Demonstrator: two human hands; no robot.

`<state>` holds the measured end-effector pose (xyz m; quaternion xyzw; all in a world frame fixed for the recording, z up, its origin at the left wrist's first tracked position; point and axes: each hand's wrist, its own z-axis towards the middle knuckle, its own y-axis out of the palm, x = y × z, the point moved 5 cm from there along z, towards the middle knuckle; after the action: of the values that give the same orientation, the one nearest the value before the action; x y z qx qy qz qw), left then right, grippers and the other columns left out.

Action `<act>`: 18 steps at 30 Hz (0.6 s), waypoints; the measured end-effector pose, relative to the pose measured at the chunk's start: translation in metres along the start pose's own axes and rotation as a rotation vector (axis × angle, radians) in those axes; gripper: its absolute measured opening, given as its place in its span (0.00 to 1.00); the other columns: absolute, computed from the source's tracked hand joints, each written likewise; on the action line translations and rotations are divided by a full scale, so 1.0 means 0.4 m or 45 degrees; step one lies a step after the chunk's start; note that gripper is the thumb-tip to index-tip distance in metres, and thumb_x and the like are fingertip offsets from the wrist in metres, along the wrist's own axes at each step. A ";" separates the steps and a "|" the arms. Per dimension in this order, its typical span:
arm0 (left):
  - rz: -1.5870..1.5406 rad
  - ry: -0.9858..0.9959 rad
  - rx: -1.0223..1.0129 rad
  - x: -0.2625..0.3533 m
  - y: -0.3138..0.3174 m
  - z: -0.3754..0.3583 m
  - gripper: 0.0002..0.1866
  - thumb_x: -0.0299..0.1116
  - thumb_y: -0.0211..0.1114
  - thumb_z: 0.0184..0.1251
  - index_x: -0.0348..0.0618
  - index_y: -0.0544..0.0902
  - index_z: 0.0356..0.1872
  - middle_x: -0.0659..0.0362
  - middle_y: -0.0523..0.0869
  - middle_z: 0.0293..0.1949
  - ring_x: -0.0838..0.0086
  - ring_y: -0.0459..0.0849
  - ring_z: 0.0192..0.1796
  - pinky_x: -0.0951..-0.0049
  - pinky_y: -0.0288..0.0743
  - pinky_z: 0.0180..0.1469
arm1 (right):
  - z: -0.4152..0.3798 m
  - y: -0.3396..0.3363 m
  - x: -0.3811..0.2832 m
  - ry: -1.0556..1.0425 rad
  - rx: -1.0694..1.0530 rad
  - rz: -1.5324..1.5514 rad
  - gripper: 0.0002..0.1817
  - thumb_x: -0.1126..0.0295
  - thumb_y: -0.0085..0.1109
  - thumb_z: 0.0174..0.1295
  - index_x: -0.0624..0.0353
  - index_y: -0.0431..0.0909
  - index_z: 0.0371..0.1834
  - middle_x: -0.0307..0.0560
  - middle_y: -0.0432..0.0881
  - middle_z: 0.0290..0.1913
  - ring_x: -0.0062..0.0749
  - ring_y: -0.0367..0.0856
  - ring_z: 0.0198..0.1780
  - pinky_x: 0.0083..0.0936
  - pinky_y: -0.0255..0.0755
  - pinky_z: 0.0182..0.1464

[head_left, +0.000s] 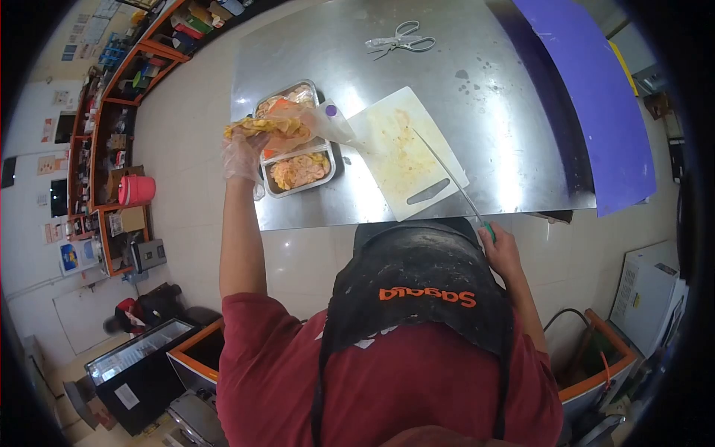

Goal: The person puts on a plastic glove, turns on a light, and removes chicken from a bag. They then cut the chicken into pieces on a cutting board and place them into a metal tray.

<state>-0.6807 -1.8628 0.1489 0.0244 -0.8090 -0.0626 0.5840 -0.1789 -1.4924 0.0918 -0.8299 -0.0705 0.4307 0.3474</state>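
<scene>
My left hand (243,155), in a clear plastic glove, is closed on a piece of yellowish raw meat (249,129), held over the trays. Beside the meat, a translucent plastic bag (339,128) with a purple dot stretches toward the cutting board. Under my hand, a metal tray (277,191) holds pinkish-yellow raw meat (299,171). Just behind it stands a second metal tray (316,88) with wrapped meat in it. At the table's front edge, my bare right hand (504,252) grips the green handle of a long knife (450,175), whose blade lies across the white cutting board (398,160).
Scissors (406,41) partly in clear plastic lie at the back of the steel table (477,112). A purple sheet (603,97) covers the right end. Orange-edged shelves (93,141) and a pink container (137,190) stand to the left. Another person (153,307) is at the lower left.
</scene>
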 end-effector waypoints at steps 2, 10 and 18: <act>0.178 0.061 -0.092 -0.014 -0.037 0.064 0.21 0.41 0.48 0.85 0.32 0.67 0.64 0.39 0.81 0.57 0.49 0.88 0.53 0.53 0.90 0.53 | 0.001 0.004 -0.002 0.008 -0.015 -0.009 0.27 0.45 0.55 0.75 0.64 0.76 0.37 0.66 0.80 0.27 0.70 0.80 0.35 0.49 0.72 0.37; -0.121 0.039 0.082 0.053 -0.013 0.079 0.24 0.49 0.49 0.85 0.40 0.68 0.66 0.48 0.80 0.61 0.53 0.86 0.56 0.51 0.88 0.54 | -0.012 0.006 -0.024 -0.007 -0.022 0.018 0.27 0.46 0.55 0.75 0.64 0.76 0.36 0.63 0.82 0.27 0.68 0.82 0.35 0.48 0.72 0.37; 0.624 0.412 0.208 0.155 0.000 0.149 0.29 0.58 0.49 0.82 0.39 0.80 0.57 0.50 0.86 0.49 0.65 0.88 0.51 0.66 0.82 0.48 | -0.007 0.005 -0.028 -0.029 0.001 0.002 0.26 0.47 0.55 0.75 0.65 0.75 0.37 0.64 0.80 0.26 0.68 0.81 0.34 0.49 0.72 0.36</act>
<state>-0.7567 -1.8656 0.1889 -0.1150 -0.6897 0.1501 0.6990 -0.1839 -1.5000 0.0991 -0.8250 -0.0734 0.4403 0.3466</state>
